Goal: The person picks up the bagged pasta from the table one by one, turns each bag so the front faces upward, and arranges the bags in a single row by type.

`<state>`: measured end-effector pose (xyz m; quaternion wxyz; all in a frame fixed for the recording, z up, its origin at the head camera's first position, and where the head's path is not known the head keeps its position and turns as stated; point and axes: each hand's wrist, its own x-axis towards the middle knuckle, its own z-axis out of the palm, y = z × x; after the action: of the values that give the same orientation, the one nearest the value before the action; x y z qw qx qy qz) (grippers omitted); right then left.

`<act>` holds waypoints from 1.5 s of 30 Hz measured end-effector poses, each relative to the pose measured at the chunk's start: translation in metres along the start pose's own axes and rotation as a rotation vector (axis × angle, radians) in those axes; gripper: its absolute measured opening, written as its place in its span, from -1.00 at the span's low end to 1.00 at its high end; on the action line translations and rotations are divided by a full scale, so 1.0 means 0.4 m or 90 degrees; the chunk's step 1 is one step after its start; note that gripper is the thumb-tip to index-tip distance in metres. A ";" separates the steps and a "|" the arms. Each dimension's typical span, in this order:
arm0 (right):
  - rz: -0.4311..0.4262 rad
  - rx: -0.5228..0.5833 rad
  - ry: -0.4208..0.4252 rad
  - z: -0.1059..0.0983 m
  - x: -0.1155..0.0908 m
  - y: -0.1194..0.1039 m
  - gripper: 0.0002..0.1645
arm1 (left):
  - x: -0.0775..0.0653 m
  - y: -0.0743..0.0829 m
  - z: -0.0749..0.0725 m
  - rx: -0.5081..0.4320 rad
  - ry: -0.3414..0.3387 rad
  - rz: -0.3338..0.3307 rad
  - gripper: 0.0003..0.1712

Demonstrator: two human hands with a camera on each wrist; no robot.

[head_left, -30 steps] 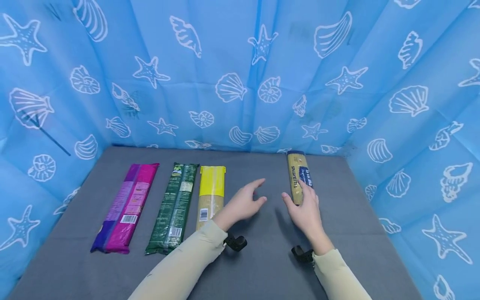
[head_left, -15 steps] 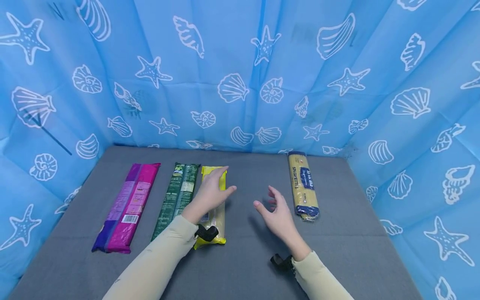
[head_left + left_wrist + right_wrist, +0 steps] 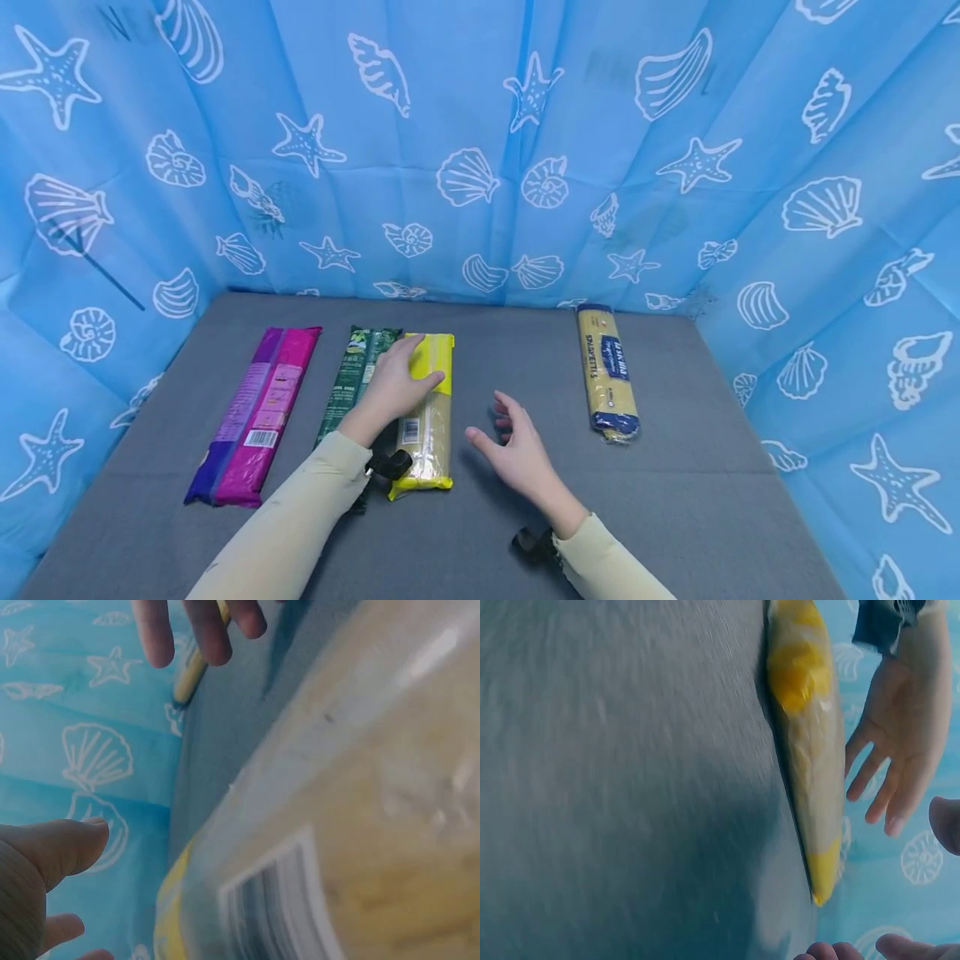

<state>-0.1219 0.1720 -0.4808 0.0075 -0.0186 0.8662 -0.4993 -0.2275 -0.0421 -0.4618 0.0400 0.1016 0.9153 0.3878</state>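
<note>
In the head view my left hand [image 3: 393, 383] hovers over the gap between a green spaghetti packet [image 3: 343, 392] and a yellow-ended pasta packet [image 3: 432, 425], fingers extended and thumb apart, holding nothing. My right hand [image 3: 521, 454] is just right of the yellow-ended packet, its fingers loosely bent with nothing in them. The right wrist view shows the left hand [image 3: 900, 742] raised above the yellow-ended packet [image 3: 817, 757], apart from it. That packet's barcode side [image 3: 360, 862] fills much of the left wrist view. My left forearm covers part of the green packet.
A pink and purple packet [image 3: 258, 408] lies at the left of the grey cloth-covered table [image 3: 675, 517]. Towards the right back lies a blue-ended spaghetti packet [image 3: 606, 367]. A blue curtain [image 3: 480, 150] with shell prints encloses the back and sides.
My right hand has left the blue-ended spaghetti packet and moved left and nearer. My left hand has moved left across the yellow-ended packet. The packets stay where they were.
</note>
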 end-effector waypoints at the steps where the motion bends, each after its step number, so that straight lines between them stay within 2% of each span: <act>1: -0.001 0.002 -0.008 0.007 -0.002 -0.002 -0.03 | 0.001 -0.006 0.001 0.001 0.000 -0.006 -0.10; 7: 0.021 0.002 -0.064 0.044 -0.011 -0.008 -0.01 | 0.002 -0.035 0.006 -0.007 -0.008 -0.017 -0.03; 15: 0.043 0.020 -0.141 0.075 -0.005 -0.022 0.05 | 0.003 -0.051 0.010 -0.007 -0.016 -0.027 0.01; 20: 0.035 -0.047 -0.176 0.089 0.005 -0.029 0.14 | 0.004 -0.053 0.010 0.037 -0.033 -0.026 -0.06; 25: 0.019 -0.113 -0.185 0.096 0.006 -0.028 0.17 | 0.008 -0.053 0.010 0.063 -0.047 -0.022 -0.12; 37: 0.016 -0.121 -0.184 0.097 -0.001 -0.020 0.18 | 0.006 -0.054 0.014 0.056 -0.066 -0.032 -0.13; 45: 0.023 -0.122 -0.186 0.100 0.001 -0.024 0.17 | 0.008 -0.063 0.018 0.061 -0.063 -0.026 -0.14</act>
<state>-0.1209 0.1327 -0.4927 0.1405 -0.0759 0.8997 -0.4063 -0.2334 -0.0537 -0.4849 0.0884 0.1041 0.9315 0.3372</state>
